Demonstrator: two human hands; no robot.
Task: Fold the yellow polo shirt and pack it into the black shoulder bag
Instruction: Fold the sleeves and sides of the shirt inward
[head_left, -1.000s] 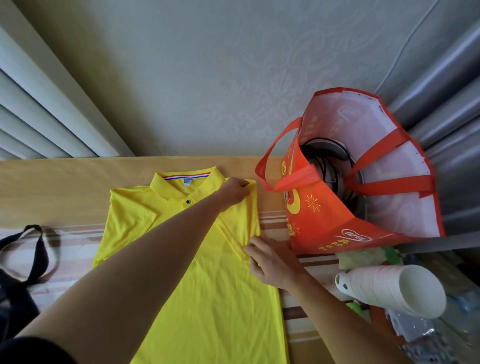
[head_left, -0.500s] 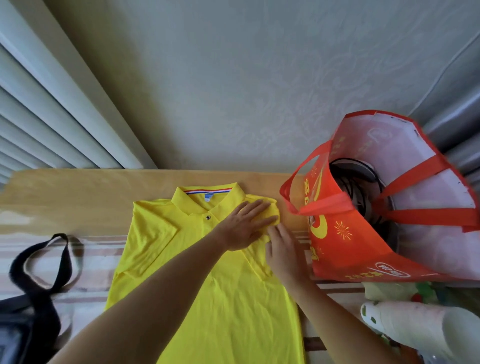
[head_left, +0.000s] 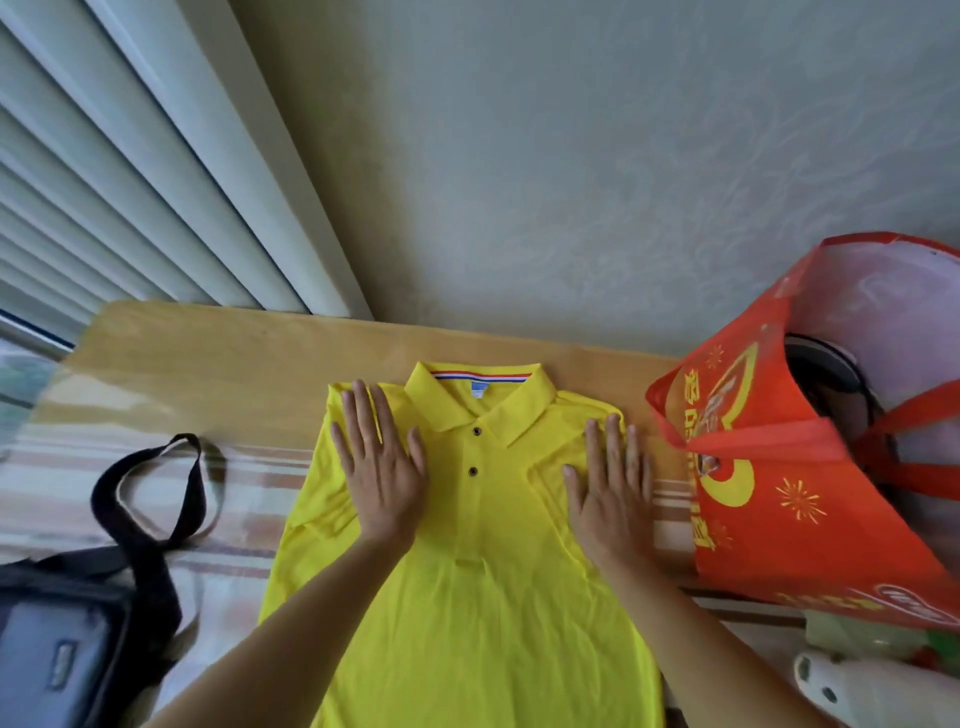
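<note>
- Here, in the head view, the yellow polo shirt (head_left: 467, 571) lies face up and flat on the worktop (head_left: 218, 364), its collar toward the wall and its hem toward the person, so the long axis runs straight away from the body.
- The left hand (head_left: 382, 478) rests palm down on the shirt's left shoulder, its fingers (head_left: 363, 415) spread flat and gripping nothing.
- The right hand (head_left: 610, 493) presses the right shoulder in the same way, fingers (head_left: 613, 441) apart and flat, just inside the shirt's right edge, where the sleeve appears already turned in.
- The left sleeve spreads outward past the left hand, so that hand is the nearer one; the next fold probably brings this sleeve inward across the axis.
- The black shoulder bag (head_left: 78, 623) sits at the lower left, well apart from the shirt and on the left hand's side; its strap loops over the striped cloth (head_left: 249, 467). Whether it is open, and what it holds, cannot be told.
- The red tote bag (head_left: 779, 493) stands just beside the right hand, open, with a dark round object inside.
- Packing has not begun: the shirt is wholly outside the bag.
</note>
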